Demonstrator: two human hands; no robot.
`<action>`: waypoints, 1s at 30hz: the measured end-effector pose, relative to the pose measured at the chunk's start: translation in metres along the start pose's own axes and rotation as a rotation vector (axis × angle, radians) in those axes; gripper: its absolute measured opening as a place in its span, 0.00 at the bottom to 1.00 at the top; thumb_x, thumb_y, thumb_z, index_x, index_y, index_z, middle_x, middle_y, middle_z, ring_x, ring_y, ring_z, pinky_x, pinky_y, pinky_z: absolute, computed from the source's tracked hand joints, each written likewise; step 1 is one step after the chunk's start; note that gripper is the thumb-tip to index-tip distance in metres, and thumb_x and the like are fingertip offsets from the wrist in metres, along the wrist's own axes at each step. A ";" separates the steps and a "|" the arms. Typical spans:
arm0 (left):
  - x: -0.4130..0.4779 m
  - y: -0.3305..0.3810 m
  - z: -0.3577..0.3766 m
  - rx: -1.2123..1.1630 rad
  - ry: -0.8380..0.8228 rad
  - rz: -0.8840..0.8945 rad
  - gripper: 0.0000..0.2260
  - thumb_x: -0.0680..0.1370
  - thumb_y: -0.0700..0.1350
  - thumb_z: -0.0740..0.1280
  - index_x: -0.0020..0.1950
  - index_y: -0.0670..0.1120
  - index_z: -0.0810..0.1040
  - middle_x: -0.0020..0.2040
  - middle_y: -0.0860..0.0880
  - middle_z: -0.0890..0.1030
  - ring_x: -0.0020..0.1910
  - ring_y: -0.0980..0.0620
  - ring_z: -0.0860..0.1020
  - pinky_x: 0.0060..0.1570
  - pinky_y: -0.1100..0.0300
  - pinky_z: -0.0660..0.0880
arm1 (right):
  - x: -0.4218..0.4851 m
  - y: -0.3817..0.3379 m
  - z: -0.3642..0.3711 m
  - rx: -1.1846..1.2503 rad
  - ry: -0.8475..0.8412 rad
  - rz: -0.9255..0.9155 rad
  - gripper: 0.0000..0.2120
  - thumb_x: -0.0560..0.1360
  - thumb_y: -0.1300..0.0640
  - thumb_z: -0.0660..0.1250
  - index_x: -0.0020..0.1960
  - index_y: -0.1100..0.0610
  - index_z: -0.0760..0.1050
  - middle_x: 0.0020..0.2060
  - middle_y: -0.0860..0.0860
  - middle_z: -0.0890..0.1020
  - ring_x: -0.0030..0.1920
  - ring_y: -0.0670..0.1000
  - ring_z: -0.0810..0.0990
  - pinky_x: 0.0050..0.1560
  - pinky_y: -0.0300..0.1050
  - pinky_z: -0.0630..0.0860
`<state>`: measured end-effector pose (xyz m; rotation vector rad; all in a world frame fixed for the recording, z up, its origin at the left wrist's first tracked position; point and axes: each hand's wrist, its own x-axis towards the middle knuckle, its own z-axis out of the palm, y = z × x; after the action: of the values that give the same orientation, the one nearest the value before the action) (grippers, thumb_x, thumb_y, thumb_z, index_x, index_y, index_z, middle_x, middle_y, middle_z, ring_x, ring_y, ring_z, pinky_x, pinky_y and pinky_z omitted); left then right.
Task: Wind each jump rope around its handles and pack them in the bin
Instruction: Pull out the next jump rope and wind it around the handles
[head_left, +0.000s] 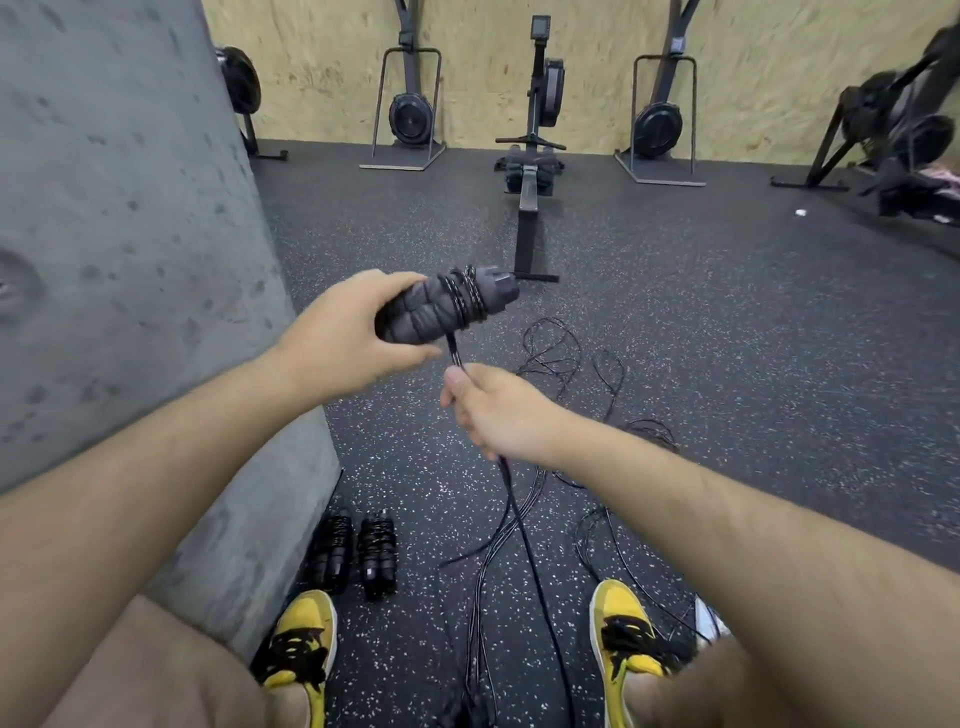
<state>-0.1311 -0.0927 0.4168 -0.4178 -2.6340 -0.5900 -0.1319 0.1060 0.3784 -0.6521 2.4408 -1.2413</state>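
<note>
The left hand (345, 332) is curled around a pair of black foam handles (441, 312) held side by side, thumb underneath and fingers over the top, with the handle ends pointing away to the right. A few turns of black rope (467, 299) already circle the handles near their far end. From those turns a short length of cord drops straight down into the right hand (496, 410), which pinches it between thumb and curled fingers just below the handles. The two hands sit close together but do not touch.

Below the right hand the cord hangs on to the floor (727, 322) between two yellow and black shoes (304, 649), where it joins a loose tangle of cords (561, 358) spread across the speckled rubber. Two wound ropes (356, 553) lie side by side on the floor near the left shoe, next to the foot of a grey concrete pillar (119, 218).

A rowing machine (530, 171) stands further off in the middle, with other black exercise machines along the plywood wall (493, 47). The bin cannot be made out.
</note>
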 end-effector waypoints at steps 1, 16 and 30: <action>0.004 -0.006 0.002 0.107 -0.001 -0.005 0.26 0.69 0.56 0.77 0.65 0.54 0.76 0.47 0.51 0.76 0.51 0.47 0.76 0.50 0.54 0.72 | -0.003 -0.004 0.002 0.021 -0.040 0.020 0.16 0.86 0.48 0.50 0.50 0.55 0.73 0.31 0.47 0.71 0.29 0.50 0.70 0.30 0.44 0.73; -0.013 0.017 0.000 0.110 -0.376 0.379 0.20 0.69 0.54 0.72 0.59 0.50 0.78 0.48 0.55 0.77 0.49 0.52 0.73 0.52 0.53 0.73 | -0.004 -0.011 -0.087 -0.571 0.254 -0.348 0.15 0.72 0.35 0.68 0.44 0.47 0.79 0.37 0.46 0.80 0.40 0.48 0.77 0.42 0.47 0.74; 0.009 -0.004 -0.002 0.278 0.022 -0.002 0.16 0.68 0.48 0.74 0.54 0.51 0.76 0.45 0.52 0.74 0.48 0.43 0.74 0.46 0.51 0.72 | -0.009 -0.011 -0.007 -0.391 -0.062 -0.039 0.14 0.85 0.49 0.54 0.44 0.55 0.66 0.39 0.49 0.73 0.36 0.46 0.70 0.33 0.43 0.62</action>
<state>-0.1394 -0.0956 0.4211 -0.3214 -2.6433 -0.2214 -0.1250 0.1100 0.3924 -0.8284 2.6500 -0.7443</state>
